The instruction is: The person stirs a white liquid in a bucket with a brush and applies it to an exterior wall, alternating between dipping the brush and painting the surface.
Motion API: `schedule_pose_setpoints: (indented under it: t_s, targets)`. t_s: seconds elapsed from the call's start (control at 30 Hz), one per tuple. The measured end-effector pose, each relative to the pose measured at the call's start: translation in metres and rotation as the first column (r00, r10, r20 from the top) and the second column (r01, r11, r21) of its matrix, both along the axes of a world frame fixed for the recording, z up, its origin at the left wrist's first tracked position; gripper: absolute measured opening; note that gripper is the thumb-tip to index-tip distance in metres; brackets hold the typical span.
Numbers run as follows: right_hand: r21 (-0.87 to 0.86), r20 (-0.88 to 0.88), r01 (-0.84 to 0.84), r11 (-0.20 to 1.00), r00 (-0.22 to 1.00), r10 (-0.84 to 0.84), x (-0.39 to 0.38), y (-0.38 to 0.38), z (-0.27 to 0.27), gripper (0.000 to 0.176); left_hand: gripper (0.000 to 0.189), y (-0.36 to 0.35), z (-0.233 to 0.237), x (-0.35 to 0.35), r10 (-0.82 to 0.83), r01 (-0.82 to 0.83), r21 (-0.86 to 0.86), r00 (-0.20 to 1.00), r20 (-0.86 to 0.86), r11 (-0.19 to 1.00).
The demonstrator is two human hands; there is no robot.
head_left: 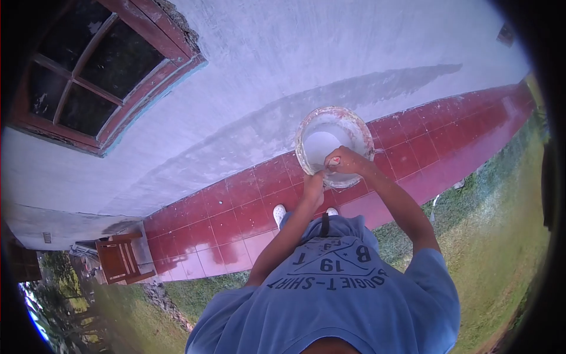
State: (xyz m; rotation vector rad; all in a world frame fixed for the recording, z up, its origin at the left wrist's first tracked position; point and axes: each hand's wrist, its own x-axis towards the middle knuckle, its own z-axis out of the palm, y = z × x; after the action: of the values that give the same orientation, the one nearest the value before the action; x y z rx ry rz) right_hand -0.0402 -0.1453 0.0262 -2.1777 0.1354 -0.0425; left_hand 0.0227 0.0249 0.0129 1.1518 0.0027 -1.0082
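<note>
A paint-smeared bucket (303,125) with white liquid (322,145) inside is in front of me, above the red tiled floor. My left hand (314,184) is closed at the near-left rim of the bucket, on the rim as far as I can see. Over the near side of the opening, my right hand (344,160) is closed around a small object with a reddish spot, too small to name. The lower part of that object is hidden by the hand and the rim.
A white wall (247,76) with a grey band along its foot runs behind the bucket. A red-framed window (73,76) is at upper left, a wooden chair (118,259) at lower left. Red tiles (230,218) border grass (471,236).
</note>
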Motion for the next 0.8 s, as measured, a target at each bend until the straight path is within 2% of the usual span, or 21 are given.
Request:
schedule_pose_setpoints:
  t_s: [0.03, 0.1, 0.17, 0.2, 0.27, 0.33, 0.4, 0.43, 0.5, 0.53, 0.6, 0.63, 0.7, 0.8]
  targets:
    - [-0.030, -0.021, -0.004, 1.000, 1.000, 0.004, -0.001, -0.007, -0.003, 0.016, 0.056, 0.002, -0.005, 0.002, -0.002, 0.002, -0.010, 1.000, 0.000, 1.000]
    - [-0.074, -0.049, -0.035, 0.997, 0.998, 0.032, -0.001, -0.029, -0.003, 0.016, 0.054, -0.002, -0.012, 0.000, 0.023, -0.023, -0.004, 1.000, -0.008, 1.000]
    - [-0.296, -0.027, 0.093, 0.951, 0.994, -0.105, 0.001, -0.052, 0.003, 0.014, 0.051, -0.014, -0.018, -0.003, 0.011, -0.011, 0.006, 1.000, 0.005, 1.000]
    - [-0.304, -0.029, 0.079, 0.949, 0.995, -0.093, 0.004, -0.061, 0.003, 0.014, 0.051, -0.019, -0.018, -0.005, 0.024, -0.024, -0.002, 1.000, 0.002, 1.000]
    - [-0.428, 0.103, 0.231, 0.874, 0.973, -0.207, 0.019, -0.066, 0.000, 0.014, 0.056, -0.019, -0.016, -0.002, -0.045, 0.045, 0.023, 0.999, 0.000, 0.999]
    - [-0.405, 0.094, 0.206, 0.891, 0.978, -0.184, 0.034, -0.059, 0.009, 0.016, 0.061, -0.019, -0.010, -0.005, 0.010, -0.011, -0.023, 1.000, -0.007, 1.000]
    - [-0.364, 0.217, 0.219, 0.905, 0.965, -0.146, 0.043, -0.043, 0.009, 0.018, 0.056, -0.014, -0.004, -0.006, 0.065, -0.065, 0.009, 0.998, 0.019, 0.998]
    - [-0.363, 0.212, 0.219, 0.906, 0.966, -0.149, 0.044, -0.033, 0.011, 0.018, 0.054, -0.013, 0.000, -0.007, 0.089, -0.089, 0.025, 0.996, 0.005, 0.996]
    - [-0.254, 0.263, 0.104, 0.962, 0.964, -0.035, 0.039, -0.016, 0.014, 0.018, 0.053, -0.010, 0.003, -0.009, 0.068, -0.068, -0.020, 0.997, -0.031, 0.997]
    - [-0.262, 0.251, 0.120, 0.958, 0.967, -0.053, 0.034, -0.012, 0.013, 0.018, 0.052, -0.010, 0.001, -0.009, 0.059, -0.063, -0.069, 0.996, -0.060, 0.996]
    - [-0.128, 0.152, -0.079, 0.989, 0.983, 0.099, 0.030, -0.007, 0.014, 0.021, 0.053, -0.011, -0.001, -0.005, -0.006, 0.001, -0.068, 0.997, -0.073, 0.998]
    - [-0.128, 0.152, -0.071, 0.989, 0.984, 0.090, 0.023, -0.007, 0.016, 0.021, 0.054, -0.008, 0.000, -0.005, 0.020, -0.026, -0.077, 0.997, -0.074, 0.997]
    - [-0.055, -0.065, -0.149, 0.987, 0.987, 0.145, 0.013, -0.004, 0.022, 0.020, 0.057, -0.002, 0.003, -0.004, 0.035, -0.040, -0.093, 0.998, -0.054, 0.995]
    - [-0.038, -0.078, -0.165, 0.986, 0.984, 0.162, 0.007, -0.026, 0.010, 0.018, 0.058, 0.004, 0.011, -0.006, 0.053, -0.055, -0.026, 0.996, -0.076, 0.998]
